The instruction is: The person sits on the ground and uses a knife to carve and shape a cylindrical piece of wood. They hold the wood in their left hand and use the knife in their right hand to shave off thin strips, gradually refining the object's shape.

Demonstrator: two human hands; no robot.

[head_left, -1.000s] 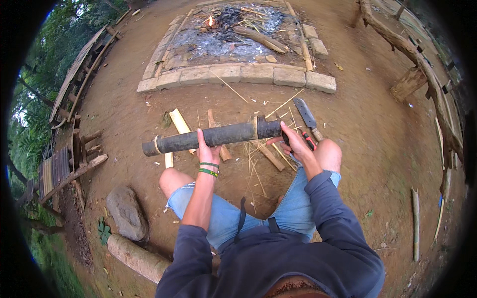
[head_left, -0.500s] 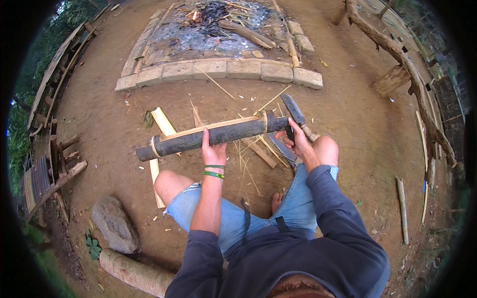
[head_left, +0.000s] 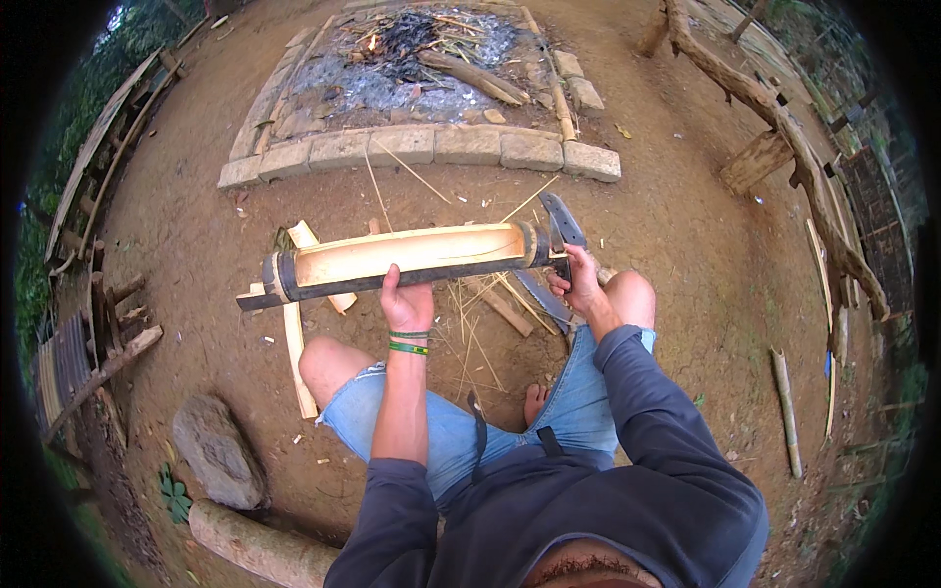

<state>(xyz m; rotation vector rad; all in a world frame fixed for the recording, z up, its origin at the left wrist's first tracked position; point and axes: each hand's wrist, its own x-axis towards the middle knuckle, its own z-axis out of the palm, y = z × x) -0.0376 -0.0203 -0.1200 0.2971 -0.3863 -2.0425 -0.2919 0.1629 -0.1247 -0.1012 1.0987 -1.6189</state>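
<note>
A dark-skinned bamboo tube (head_left: 412, 257) lies crosswise in front of me, its side cut away so that the pale hollow shows. My left hand (head_left: 406, 302) grips it from below near the middle, thumb up on the near wall. At the tube's narrow, notched right end, my right hand (head_left: 582, 286) is closed around the tip. Just beyond that hand is a broad dark knife blade (head_left: 563, 220), its handle partly hidden behind my fingers and knee. A saw blade (head_left: 545, 300) rests low beside my right leg, partly covered.
Split bamboo pieces (head_left: 300, 363) and thin strips (head_left: 472, 343) litter the dirt. Ahead, a brick-edged fire pit (head_left: 407, 147) holds smouldering wood. A large stone (head_left: 218, 449) and a log (head_left: 257, 544) sit at lower left. A rough wooden rail (head_left: 755, 90) runs along the right.
The bamboo tube has been rolled so its open hollow faces up toward me; before, mostly its dark outer wall showed. Both hands still hold it.
</note>
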